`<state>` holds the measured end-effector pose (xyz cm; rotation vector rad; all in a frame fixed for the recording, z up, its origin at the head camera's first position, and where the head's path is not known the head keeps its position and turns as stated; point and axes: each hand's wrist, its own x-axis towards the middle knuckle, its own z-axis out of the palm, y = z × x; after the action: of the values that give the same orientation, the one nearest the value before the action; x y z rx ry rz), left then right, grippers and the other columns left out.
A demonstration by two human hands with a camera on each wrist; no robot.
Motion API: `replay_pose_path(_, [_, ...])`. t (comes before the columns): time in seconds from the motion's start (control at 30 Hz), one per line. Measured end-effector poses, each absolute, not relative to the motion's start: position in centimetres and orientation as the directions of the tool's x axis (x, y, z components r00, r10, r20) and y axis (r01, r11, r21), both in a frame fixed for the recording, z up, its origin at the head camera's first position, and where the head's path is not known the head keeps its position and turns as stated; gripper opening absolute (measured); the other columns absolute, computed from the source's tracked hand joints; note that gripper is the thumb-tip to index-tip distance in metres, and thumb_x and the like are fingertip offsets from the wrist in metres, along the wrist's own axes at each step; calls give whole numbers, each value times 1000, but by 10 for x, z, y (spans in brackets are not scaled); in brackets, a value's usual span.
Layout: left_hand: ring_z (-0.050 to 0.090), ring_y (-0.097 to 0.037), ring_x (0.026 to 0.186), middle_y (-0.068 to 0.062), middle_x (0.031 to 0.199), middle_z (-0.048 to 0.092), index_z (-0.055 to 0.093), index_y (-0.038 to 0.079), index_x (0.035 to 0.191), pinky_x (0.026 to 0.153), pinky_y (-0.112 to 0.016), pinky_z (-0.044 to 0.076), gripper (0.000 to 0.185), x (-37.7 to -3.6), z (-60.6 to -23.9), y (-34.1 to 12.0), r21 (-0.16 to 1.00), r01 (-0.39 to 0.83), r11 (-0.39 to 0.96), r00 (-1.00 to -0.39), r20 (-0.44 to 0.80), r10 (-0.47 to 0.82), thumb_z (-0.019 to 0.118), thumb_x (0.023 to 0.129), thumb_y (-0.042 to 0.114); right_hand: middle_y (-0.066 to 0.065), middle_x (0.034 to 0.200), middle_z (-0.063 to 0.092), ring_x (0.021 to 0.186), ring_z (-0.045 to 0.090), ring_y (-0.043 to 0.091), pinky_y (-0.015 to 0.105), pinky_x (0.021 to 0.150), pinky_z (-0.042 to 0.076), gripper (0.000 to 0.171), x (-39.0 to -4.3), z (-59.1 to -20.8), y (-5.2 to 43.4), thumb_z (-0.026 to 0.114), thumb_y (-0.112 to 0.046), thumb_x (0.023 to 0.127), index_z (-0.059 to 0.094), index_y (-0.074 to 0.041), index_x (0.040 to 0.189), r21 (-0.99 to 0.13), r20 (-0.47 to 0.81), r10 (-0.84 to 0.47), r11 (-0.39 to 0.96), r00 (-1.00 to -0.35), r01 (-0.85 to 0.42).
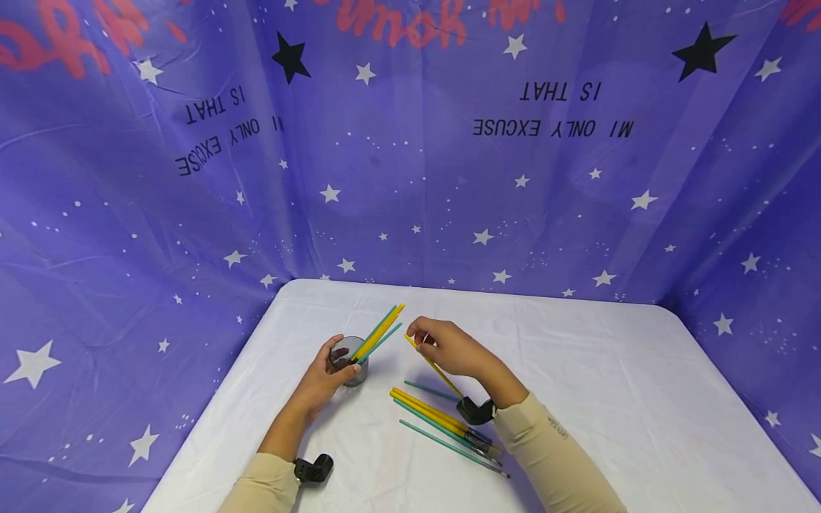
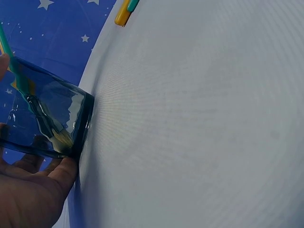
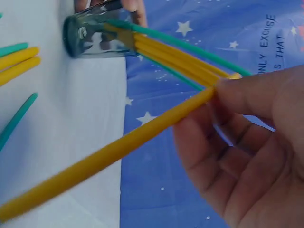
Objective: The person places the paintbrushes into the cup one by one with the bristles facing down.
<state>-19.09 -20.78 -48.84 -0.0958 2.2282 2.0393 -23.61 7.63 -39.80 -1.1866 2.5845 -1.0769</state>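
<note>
My left hand [image 1: 321,381] grips a dark, see-through glass cup [image 1: 355,372] standing on the table. Several yellow and teal paintbrushes [image 1: 380,333] lean in it toward the right, bristles down; in the left wrist view a bristle tip [image 2: 61,140] shows near the cup's base. My right hand [image 1: 452,345] pinches a yellow paintbrush [image 3: 128,145] near its handle end, right of the cup. The held brush slants down toward the wrist, and its bristle end is hidden behind the wrist camera in the head view. Below lie several loose yellow and teal paintbrushes [image 1: 430,413].
A white-covered table [image 1: 596,399] carries everything. Purple star-patterned curtains [image 1: 417,157] hang behind it and along both sides. One teal brush [image 1: 430,389] lies apart above the loose bunch. Black cameras [image 1: 314,469] are strapped to both wrists.
</note>
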Motion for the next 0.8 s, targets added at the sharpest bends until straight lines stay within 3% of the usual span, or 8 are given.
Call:
replay_pose_path(0.2, [40, -36, 135, -24, 151, 35, 21, 18, 156, 108, -51, 35, 83, -190, -489, -207, 988, -126, 86, -991, -130, 42, 73, 91, 16, 3, 92, 58, 84, 60, 18, 28, 66, 55, 18, -232, -393, 70, 57, 3, 96, 55, -6, 112, -746, 317, -575, 339, -754, -573])
replay_pose_path(0.47, [42, -35, 134, -23, 150, 37, 22, 19, 156, 107, -50, 35, 82, -191, -488, -209, 989, -120, 87, -992, -123, 35, 72, 91, 15, 13, 97, 58, 88, 63, 25, 35, 72, 58, 19, -226, -390, 57, 57, 4, 97, 53, -3, 114, -873, 409, -352, 119, -842, -474])
replay_pose_path(0.63, [44, -34, 132, -23, 148, 39, 23, 18, 156, 105, -46, 37, 83, -192, -490, -208, 990, -118, 80, -992, -121, 33, 73, 90, 13, 18, 101, 55, 89, 62, 26, 38, 75, 58, 20, -223, -391, 49, 56, 7, 97, 48, 4, 115, -886, 455, -257, -28, -853, -463])
replay_pose_path(0.8, [44, -34, 132, -23, 148, 39, 23, 18, 156, 105, -45, 38, 83, -192, -491, -207, 991, -112, 79, -993, -115, 31, 73, 90, 14, 19, 102, 52, 89, 61, 20, 33, 77, 57, 20, -220, -393, 40, 55, 8, 97, 44, 7, 114, -839, 542, -183, -173, -820, -515])
